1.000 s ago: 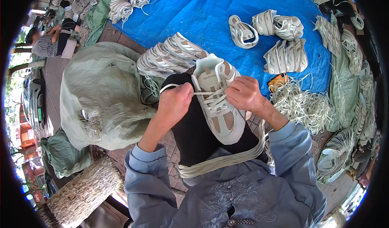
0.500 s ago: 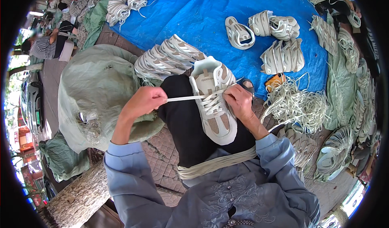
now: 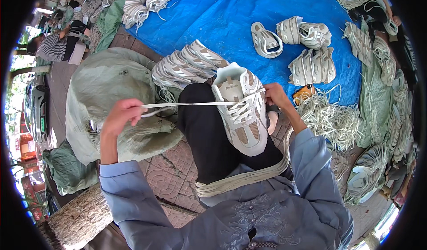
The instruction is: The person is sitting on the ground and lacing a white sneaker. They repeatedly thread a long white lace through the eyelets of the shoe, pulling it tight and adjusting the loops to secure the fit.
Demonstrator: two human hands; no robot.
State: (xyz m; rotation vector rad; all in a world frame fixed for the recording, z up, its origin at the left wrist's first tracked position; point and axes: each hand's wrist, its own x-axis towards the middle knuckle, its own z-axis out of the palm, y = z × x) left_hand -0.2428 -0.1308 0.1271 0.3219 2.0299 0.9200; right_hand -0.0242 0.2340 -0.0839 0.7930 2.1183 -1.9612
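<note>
A beige and white sneaker (image 3: 250,130) rests on my black-trousered lap, its toe toward me and its lower eyelets laced in a crisscross. From it a flat off-white shoelace (image 3: 191,103) stretches left in a taut line. My left hand (image 3: 121,116) pinches that lace out beyond my left knee, with a loose end drooping from the fingers. At the sneaker's right edge, beside the upper eyelets, my right hand (image 3: 276,95) is closed on the lace with its fingertips. A bundle of pale laces (image 3: 244,179) lies across my thighs.
A blue tarp (image 3: 209,23) ahead carries several sneaker uppers (image 3: 312,66). A tangled pile of laces (image 3: 331,118) lies to the right. Nested uppers (image 3: 189,65) stand beyond my left knee, by a large pale green sack (image 3: 106,78). A log (image 3: 82,214) lies lower left.
My left hand has moved out to the left and drawn a longer stretch of lace. My right hand has shifted right and slightly up, to the sneaker's edge.
</note>
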